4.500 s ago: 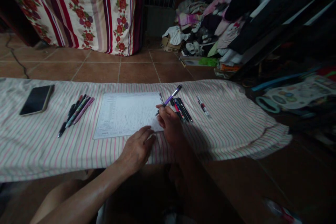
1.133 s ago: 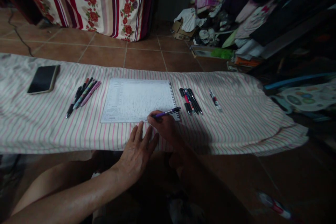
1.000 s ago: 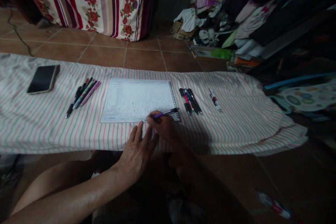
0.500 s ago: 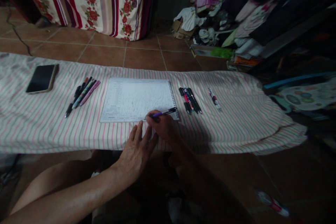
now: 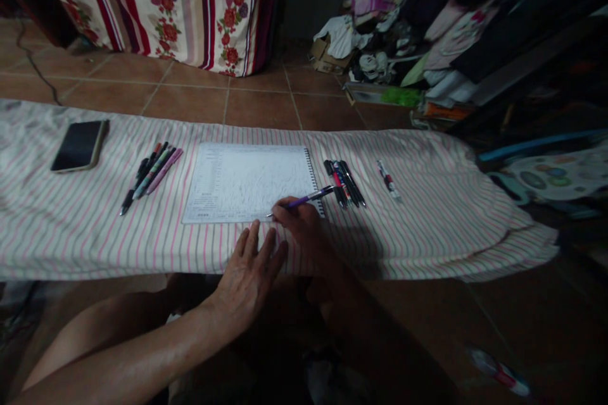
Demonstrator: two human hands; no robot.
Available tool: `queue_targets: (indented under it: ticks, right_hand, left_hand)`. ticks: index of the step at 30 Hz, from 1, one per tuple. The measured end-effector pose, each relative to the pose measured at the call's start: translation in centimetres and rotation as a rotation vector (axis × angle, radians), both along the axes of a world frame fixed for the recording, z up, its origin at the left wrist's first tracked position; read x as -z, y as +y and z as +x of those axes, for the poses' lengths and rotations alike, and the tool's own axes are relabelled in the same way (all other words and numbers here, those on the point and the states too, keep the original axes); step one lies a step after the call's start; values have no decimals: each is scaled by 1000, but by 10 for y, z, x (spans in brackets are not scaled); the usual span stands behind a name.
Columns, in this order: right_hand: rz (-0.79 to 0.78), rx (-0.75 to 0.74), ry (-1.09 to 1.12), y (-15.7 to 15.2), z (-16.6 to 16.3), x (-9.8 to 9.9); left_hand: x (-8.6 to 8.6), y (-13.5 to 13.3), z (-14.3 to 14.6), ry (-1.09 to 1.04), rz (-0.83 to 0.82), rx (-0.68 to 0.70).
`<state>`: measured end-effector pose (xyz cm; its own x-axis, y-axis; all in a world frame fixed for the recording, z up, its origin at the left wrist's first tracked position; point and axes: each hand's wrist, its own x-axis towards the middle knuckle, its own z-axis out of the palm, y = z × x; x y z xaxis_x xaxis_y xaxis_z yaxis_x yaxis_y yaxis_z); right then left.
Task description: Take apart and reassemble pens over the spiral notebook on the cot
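Observation:
A spiral notebook lies on the striped cloth, its wire binding on the right side. The page carries faint print and marks too small to read. My right hand is closed around a purple pen, whose tip points at the lower edge of the page. Whether the tip touches the paper I cannot tell. With fingers spread, my left hand rests on the cloth by the notebook's near edge, holding nothing.
Several pens lie left of the notebook, and another group of pens lies to its right. A single pen sits farther right. A phone is at the far left. Clothes are heaped beyond the table.
My right hand has shifted slightly to the right with the pen, and the pen's tip now shows. My left hand stays nearly in place.

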<state>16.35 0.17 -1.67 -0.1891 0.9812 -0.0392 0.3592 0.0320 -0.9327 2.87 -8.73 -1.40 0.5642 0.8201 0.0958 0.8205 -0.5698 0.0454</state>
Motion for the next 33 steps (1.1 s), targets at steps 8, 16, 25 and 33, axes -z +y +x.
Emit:
queue_targets:
  ticks: [8,16,25,33]
  right_hand:
    - [-63,202,364,6,3,1]
    - [48,287,470,7,14,-17]
    - [-25,188,433,-63,4,-56]
    - [-153,191,698,-150,-10,-79]
  left_hand:
    - [-4,1,-1,-2,-58,-14]
    - [1,-11,-10,-91,59,4]
    - [-3,-82,-40,-429,114,-72]
    - [-23,-136,-54,-863,-276,-317]
